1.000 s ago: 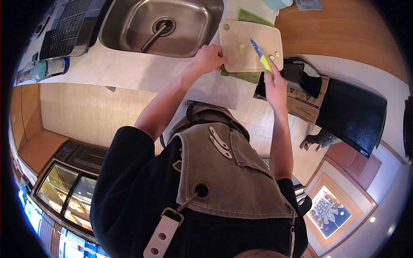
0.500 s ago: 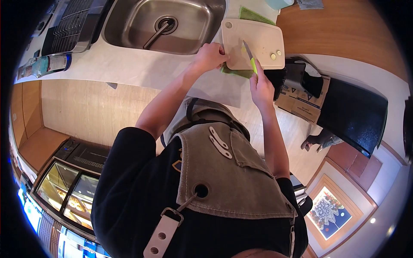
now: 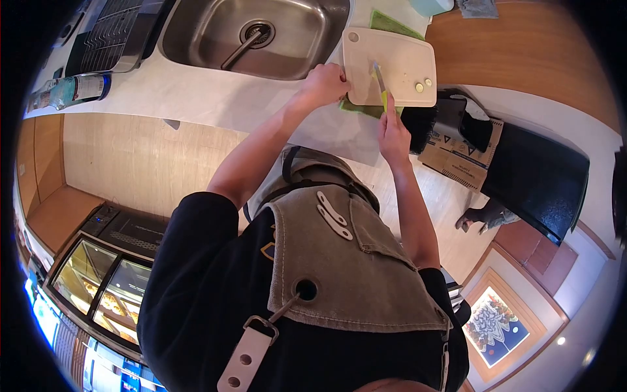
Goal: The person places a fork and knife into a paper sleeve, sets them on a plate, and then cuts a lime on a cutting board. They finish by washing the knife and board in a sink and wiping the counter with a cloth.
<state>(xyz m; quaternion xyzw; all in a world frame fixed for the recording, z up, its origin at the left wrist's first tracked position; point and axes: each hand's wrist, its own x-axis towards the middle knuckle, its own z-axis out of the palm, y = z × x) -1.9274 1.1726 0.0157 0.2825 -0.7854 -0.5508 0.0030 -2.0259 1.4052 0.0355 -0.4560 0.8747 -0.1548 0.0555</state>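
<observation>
A small knife with a yellow-green handle (image 3: 385, 100) is in my right hand (image 3: 394, 134), its blade tip over the white cutting board (image 3: 392, 59). My left hand (image 3: 326, 85) is closed at the board's left edge; whatever its curled fingers hold, if anything, is hidden. Two pale green round slices (image 3: 419, 87) lie near the board's right edge, with tiny bits beside them. A green cloth (image 3: 395, 24) shows from under the board at its far and near edges.
Left of the board is a steel sink (image 3: 307, 39). A bottle (image 3: 81, 89) lies on the counter (image 3: 196, 98) at the far left, by a dish rack (image 3: 114, 36). A cardboard box (image 3: 457, 160) and a black bin-like object (image 3: 539, 176) stand at the right.
The knife and my right hand have shifted slightly left relative to the board, and the blade stands more upright in view. The whole view has moved a little. My left hand stays closed.
</observation>
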